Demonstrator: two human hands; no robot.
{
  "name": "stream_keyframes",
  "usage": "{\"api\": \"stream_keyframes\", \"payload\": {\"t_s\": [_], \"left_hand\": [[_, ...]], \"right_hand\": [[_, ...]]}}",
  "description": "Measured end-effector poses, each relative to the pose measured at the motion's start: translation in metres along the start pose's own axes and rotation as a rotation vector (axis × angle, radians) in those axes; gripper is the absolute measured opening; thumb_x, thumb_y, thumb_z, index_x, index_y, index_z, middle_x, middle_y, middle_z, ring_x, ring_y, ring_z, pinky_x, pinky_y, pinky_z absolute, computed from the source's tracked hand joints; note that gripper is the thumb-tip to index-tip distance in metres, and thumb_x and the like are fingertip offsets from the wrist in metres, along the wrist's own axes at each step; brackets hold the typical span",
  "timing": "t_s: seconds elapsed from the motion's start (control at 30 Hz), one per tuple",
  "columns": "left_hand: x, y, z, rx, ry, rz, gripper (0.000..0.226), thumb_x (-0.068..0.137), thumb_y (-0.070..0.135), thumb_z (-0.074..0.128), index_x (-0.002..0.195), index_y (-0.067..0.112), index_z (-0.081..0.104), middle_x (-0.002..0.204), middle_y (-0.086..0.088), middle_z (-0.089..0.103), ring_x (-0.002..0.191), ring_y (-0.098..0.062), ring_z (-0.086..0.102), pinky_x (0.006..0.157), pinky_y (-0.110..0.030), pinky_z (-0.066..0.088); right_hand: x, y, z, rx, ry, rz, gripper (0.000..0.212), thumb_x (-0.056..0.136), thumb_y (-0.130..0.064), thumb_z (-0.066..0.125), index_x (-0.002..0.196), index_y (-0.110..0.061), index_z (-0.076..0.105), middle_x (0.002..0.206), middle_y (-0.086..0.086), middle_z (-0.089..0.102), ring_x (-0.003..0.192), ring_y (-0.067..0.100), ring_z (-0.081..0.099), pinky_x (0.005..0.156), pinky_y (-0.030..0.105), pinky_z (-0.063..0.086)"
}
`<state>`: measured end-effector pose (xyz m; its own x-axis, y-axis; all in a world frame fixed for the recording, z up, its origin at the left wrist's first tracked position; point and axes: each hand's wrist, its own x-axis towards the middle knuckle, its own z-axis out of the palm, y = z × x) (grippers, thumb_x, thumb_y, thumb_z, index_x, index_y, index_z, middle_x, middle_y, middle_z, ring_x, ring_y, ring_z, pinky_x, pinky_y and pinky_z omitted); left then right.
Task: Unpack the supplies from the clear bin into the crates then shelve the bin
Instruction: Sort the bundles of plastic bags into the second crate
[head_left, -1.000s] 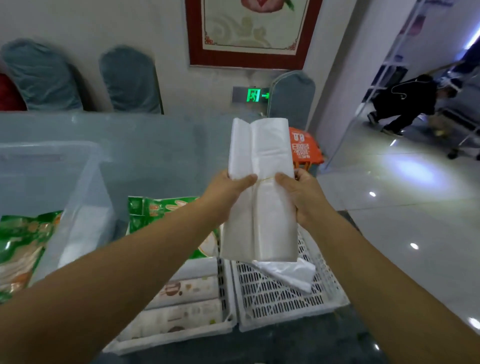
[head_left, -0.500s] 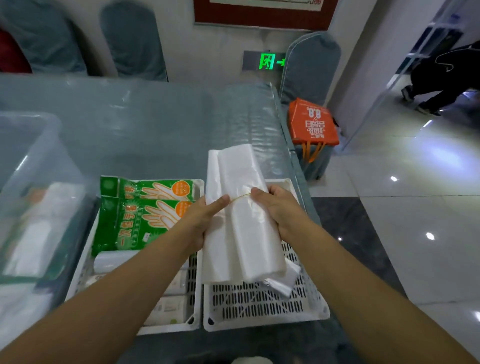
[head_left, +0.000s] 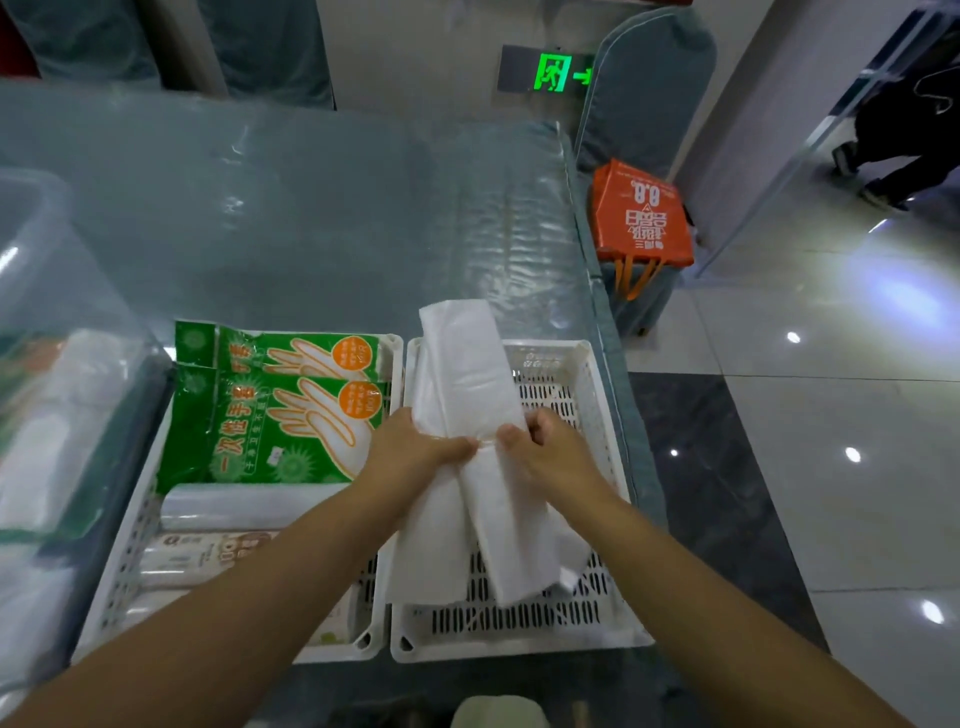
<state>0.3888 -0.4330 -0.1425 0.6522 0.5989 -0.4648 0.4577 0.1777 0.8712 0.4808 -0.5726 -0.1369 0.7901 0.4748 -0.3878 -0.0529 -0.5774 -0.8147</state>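
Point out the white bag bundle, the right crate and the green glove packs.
white bag bundle (head_left: 467, 379), head view, on its upper half above the hands.
right crate (head_left: 524, 616), head view, on its slotted near wall.
green glove packs (head_left: 244, 431), head view, on the front pack's printed face.

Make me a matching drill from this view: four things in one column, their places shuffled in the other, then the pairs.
1. green glove packs
2. white plastic bags
3. orange bag
4. clear bin

A. far left on the table
B. held by both hands over the right crate
C. in the left crate
D. on the floor past the table's right edge

Pairs: 1-C, 2-B, 3-D, 4-A
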Motion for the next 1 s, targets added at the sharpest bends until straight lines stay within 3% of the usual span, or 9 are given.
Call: {"api": "stream_keyframes", "payload": {"t_s": [0.07, 0.13, 0.2, 0.27, 0.4, 0.57, 0.77, 0.9, 1.0], "left_hand": [[0.0, -0.001, 0.001, 0.224, 0.092, 0.048, 0.057, 0.053, 0.028, 0.085, 0.099, 0.012, 0.056, 0.089, -0.001, 0.061, 0.078, -0.019, 0.059, 0.063, -0.03, 0.047], [0.0, -0.002, -0.001, 0.257, 0.118, 0.087, 0.062, 0.055, 0.029, 0.084, 0.105, 0.012, 0.053, 0.094, -0.002, 0.058, 0.083, -0.021, 0.057, 0.07, -0.032, 0.045], [0.002, 0.0, -0.006, 0.247, 0.132, 0.101, 0.063, 0.055, 0.027, 0.084, 0.107, 0.013, 0.052, 0.095, -0.002, 0.058, 0.083, -0.021, 0.056, 0.072, -0.032, 0.045], [0.003, 0.001, -0.01, 0.254, 0.138, 0.109, 0.059, 0.055, 0.026, 0.084, 0.103, 0.016, 0.051, 0.089, 0.003, 0.057, 0.078, -0.017, 0.055, 0.065, -0.029, 0.042], [0.001, 0.0, -0.014, 0.239, 0.147, 0.129, 0.056, 0.054, 0.025, 0.085, 0.099, 0.022, 0.05, 0.082, 0.011, 0.055, 0.075, -0.011, 0.054, 0.062, -0.027, 0.042], [-0.006, -0.001, -0.012, 0.26, 0.171, 0.156, 0.057, 0.055, 0.027, 0.084, 0.097, 0.025, 0.046, 0.08, 0.016, 0.051, 0.071, -0.003, 0.05, 0.062, -0.027, 0.041], [-0.009, -0.001, -0.014, 0.281, 0.187, 0.158, 0.056, 0.056, 0.028, 0.084, 0.099, 0.021, 0.048, 0.086, 0.006, 0.057, 0.077, -0.015, 0.056, 0.067, -0.031, 0.047], [-0.01, -0.003, -0.016, 0.285, 0.195, 0.135, 0.065, 0.054, 0.031, 0.085, 0.108, 0.014, 0.052, 0.098, -0.004, 0.061, 0.086, -0.024, 0.059, 0.08, -0.043, 0.052], [-0.012, -0.004, -0.016, 0.285, 0.202, 0.145, 0.064, 0.054, 0.03, 0.084, 0.106, 0.015, 0.051, 0.095, -0.002, 0.061, 0.085, -0.023, 0.059, 0.078, -0.042, 0.052]], "right_hand": [[-0.007, 0.021, -0.001, -0.179, 0.088, -0.091, 0.016, 0.095, -0.028, 0.046, 0.085, -0.019, 0.055, 0.08, -0.004, 0.059, 0.074, 0.015, 0.057, 0.063, 0.028, 0.046], [-0.016, 0.043, 0.0, -0.474, 0.153, -0.184, 0.015, 0.095, -0.022, 0.045, 0.083, -0.023, 0.054, 0.078, -0.008, 0.057, 0.071, 0.011, 0.052, 0.058, 0.024, 0.039], [-0.023, 0.059, 0.005, -0.712, 0.108, -0.254, 0.009, 0.089, -0.02, 0.051, 0.091, -0.022, 0.059, 0.091, -0.006, 0.059, 0.082, 0.011, 0.051, 0.067, 0.024, 0.038], [-0.024, 0.069, 0.012, -0.841, 0.059, -0.286, 0.021, 0.082, -0.023, 0.056, 0.103, -0.022, 0.058, 0.106, -0.004, 0.056, 0.096, 0.015, 0.048, 0.082, 0.028, 0.038], [-0.019, 0.07, 0.017, -0.888, 0.088, -0.219, 0.043, 0.078, -0.038, 0.056, 0.116, -0.02, 0.048, 0.117, 0.0, 0.051, 0.106, 0.019, 0.045, 0.091, 0.034, 0.037], [-0.015, 0.064, 0.018, -0.855, 0.047, -0.096, 0.041, 0.073, -0.042, 0.059, 0.105, -0.018, 0.052, 0.107, 0.002, 0.056, 0.099, 0.022, 0.051, 0.087, 0.038, 0.039], [-0.011, 0.055, 0.017, -0.871, -0.025, 0.015, 0.04, 0.075, -0.041, 0.061, 0.104, -0.014, 0.053, 0.114, 0.008, 0.052, 0.107, 0.027, 0.048, 0.091, 0.04, 0.04], [-0.016, 0.05, 0.019, -0.735, -0.022, 0.037, 0.033, 0.077, -0.037, 0.062, 0.097, -0.016, 0.047, 0.095, 0.003, 0.058, 0.082, 0.022, 0.055, 0.068, 0.032, 0.042], [-0.017, 0.048, 0.021, -0.716, -0.031, 0.048, 0.028, 0.079, -0.039, 0.059, 0.088, -0.019, 0.04, 0.071, -0.007, 0.049, 0.064, 0.015, 0.047, 0.054, 0.028, 0.034]]}}
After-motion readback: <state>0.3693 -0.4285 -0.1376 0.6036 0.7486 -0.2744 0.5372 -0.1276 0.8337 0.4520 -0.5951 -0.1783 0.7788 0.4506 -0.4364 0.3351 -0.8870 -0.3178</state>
